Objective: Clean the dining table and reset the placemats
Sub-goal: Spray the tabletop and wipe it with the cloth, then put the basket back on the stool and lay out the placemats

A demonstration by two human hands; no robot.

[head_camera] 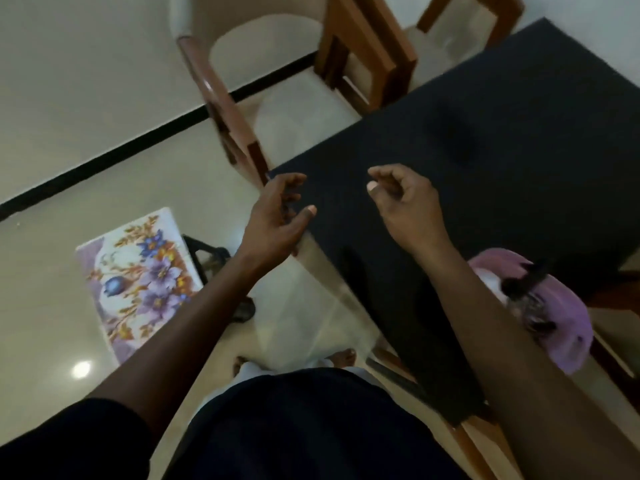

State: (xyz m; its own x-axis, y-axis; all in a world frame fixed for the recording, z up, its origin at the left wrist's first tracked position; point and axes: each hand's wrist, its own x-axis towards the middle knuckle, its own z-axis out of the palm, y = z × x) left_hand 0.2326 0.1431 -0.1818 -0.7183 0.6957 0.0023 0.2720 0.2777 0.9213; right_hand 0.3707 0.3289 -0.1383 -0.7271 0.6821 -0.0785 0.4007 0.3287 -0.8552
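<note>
A large black mat (485, 140) covers the dining table, its near-left corner at the centre of the head view. My left hand (277, 220) hovers at that corner with fingers loosely curled and the thumb out over the mat's edge; nothing shows in its grasp. Further right, my right hand (405, 199) hangs above the mat, fingers loosely curled and empty. A floral placemat (138, 282) with purple and blue flowers lies on a low dark stand to the left of the table.
A wooden chair with a cream seat (298, 126) stands at the table's far-left side, another chair (450, 39) behind it. A purple cloth (568, 323) with a dark-topped spray bottle (526, 282) lies at the right. Glossy tiled floor (69, 98) lies to the left.
</note>
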